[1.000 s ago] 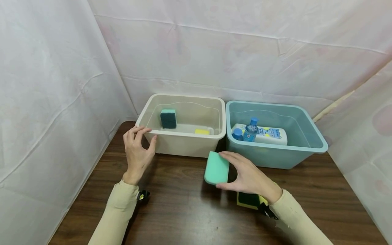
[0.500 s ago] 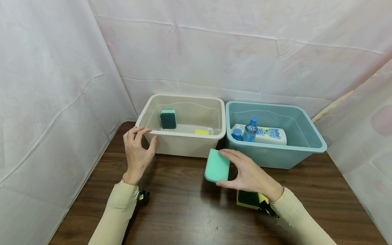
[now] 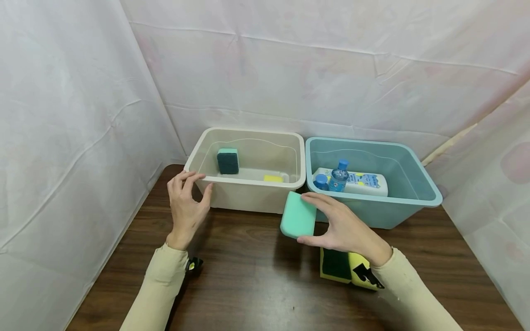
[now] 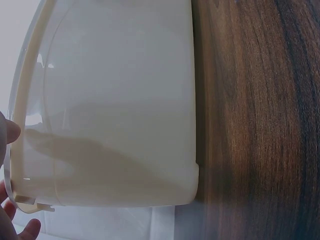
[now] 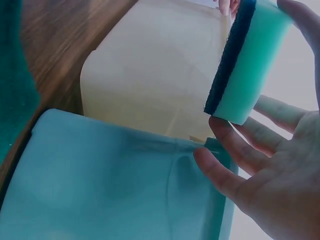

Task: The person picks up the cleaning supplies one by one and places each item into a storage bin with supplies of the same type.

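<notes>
Beige bin [image 3: 248,195], set on the bench [image 3: 248,285]: contained one dark-padded sponge [image 3: 228,163] on edge towards the left, and a yellow piece [image 3: 273,178] low on the right, partly hidden by the front wall. Your left grip [image 3: 185,207] pinched its near-left rim between thumb and fingers.

Blue bin [image 3: 372,214], just to the right: contained a white bottle [image 3: 370,183] lying on its side, label printed in blue; a clear bottle [image 3: 339,177] with its blue cap end up; and a second blue cap [image 3: 320,180], its body mostly hidden.

Green sponge [image 3: 297,216], one: held off the bench by your right grip [image 3: 343,225], in front of the two bins. You grasped it end to end, thumb at the near end, fingers at the far. Its long axis ran away from you, far end slightly rightward; foam face up, dark scouring pad underneath.

Yellow sponges, two: lay side by side on the bench near your right wrist, one pad [image 3: 336,263] uppermost.
</notes>
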Tool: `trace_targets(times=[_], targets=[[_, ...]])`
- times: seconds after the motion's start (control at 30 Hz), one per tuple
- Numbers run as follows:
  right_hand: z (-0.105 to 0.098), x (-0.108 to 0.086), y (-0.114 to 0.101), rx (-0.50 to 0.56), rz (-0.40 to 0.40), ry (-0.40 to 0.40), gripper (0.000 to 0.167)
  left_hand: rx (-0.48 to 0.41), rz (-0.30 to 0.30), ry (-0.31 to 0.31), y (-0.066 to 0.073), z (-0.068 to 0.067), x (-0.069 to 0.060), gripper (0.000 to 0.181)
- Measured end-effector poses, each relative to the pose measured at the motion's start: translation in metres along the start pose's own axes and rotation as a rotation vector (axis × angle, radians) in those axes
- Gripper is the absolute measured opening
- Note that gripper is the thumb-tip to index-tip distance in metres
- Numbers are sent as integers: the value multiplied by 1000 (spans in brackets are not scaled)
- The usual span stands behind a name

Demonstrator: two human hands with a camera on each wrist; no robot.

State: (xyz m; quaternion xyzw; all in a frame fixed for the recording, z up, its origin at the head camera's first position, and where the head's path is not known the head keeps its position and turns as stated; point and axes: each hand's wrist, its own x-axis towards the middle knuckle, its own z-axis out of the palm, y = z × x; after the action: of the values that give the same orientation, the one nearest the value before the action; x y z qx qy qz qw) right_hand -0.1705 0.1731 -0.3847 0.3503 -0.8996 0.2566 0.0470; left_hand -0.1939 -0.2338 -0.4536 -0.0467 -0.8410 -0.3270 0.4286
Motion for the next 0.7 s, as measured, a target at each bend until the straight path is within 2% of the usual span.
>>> trace_targets(times=[0.43, 0.7], targets=[[-12, 6, -8, -14, -2, -24, 96, 5, -6, -2, -1, 0, -1, 32], [-19, 10, -11, -18, -43, 6, 94, -6, -3, 13, 1, 1, 1, 30]])
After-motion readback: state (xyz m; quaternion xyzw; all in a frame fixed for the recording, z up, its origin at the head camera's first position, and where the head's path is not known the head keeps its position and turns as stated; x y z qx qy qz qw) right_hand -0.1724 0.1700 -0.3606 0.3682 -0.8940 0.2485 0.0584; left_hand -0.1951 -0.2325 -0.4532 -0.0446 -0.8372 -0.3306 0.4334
